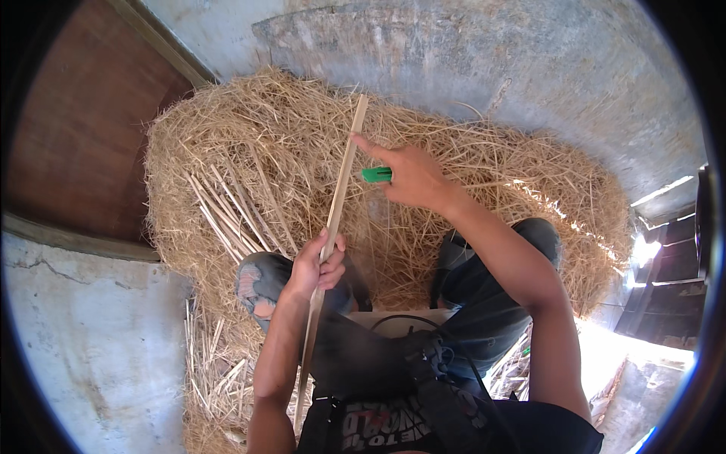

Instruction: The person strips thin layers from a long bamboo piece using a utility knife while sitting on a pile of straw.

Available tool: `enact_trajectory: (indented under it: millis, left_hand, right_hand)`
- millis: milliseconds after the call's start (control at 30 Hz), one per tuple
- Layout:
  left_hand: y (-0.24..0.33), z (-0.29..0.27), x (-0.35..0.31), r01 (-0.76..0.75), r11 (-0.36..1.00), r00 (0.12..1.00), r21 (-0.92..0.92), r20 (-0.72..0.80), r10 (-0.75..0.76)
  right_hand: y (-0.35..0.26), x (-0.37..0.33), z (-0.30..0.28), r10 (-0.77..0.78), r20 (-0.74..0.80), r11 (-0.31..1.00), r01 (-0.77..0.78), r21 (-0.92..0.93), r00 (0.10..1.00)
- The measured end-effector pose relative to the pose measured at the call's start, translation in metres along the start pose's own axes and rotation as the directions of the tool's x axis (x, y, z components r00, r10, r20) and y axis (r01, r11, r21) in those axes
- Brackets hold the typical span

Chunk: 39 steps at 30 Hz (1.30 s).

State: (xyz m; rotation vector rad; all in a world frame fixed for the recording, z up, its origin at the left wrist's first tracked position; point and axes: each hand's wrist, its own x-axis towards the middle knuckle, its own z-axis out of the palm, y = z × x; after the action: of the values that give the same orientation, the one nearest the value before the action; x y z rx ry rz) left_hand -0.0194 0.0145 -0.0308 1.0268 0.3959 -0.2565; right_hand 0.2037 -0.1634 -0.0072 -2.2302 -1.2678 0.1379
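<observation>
A long, flat strip of pale wood or bamboo (344, 178) slants up from beside my body to above the straw. My left hand (316, 266) is wrapped round it near its middle, by my left knee. My right hand (417, 178) is closed round a green utility knife (375, 175), whose short end with a dark slot sticks out of the fist; no blade can be made out. The right index finger is stretched out, its tip at the right edge of the strip a little below the top end.
Loose dry straw (454, 151) is heaped in front of me and round my legs. Several thin sticks (227, 216) lie on it beside my left knee. A grey wall (484, 60) rises behind the straw, and a brown panel (83, 129) stands at the left.
</observation>
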Motion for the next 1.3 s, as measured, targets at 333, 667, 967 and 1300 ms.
enact_trajectory:
  millis: [333,667,967,1300]
  left_hand:
    - [-0.002,-0.005,0.001,-0.023,0.997,0.998,-0.079,-0.055,0.019]
    - [-0.009,0.002,0.009,-0.105,0.983,0.984,0.152,-0.127,0.125]
    - [-0.021,0.004,0.008,-0.109,0.937,0.973,0.332,-0.157,0.168]
    - [-0.019,0.001,0.007,-0.078,0.966,0.977,0.245,-0.173,0.123]
  right_hand:
    - [-0.026,-0.017,0.036,-0.213,0.159,0.976,0.218,-0.018,0.964]
    - [-0.025,-0.009,0.042,0.122,0.014,0.986,-0.123,0.113,0.992]
    - [-0.004,0.016,0.065,0.237,0.008,0.971,-0.237,0.042,0.971]
    - [-0.025,0.004,0.054,0.175,0.134,0.984,-0.170,-0.046,0.975]
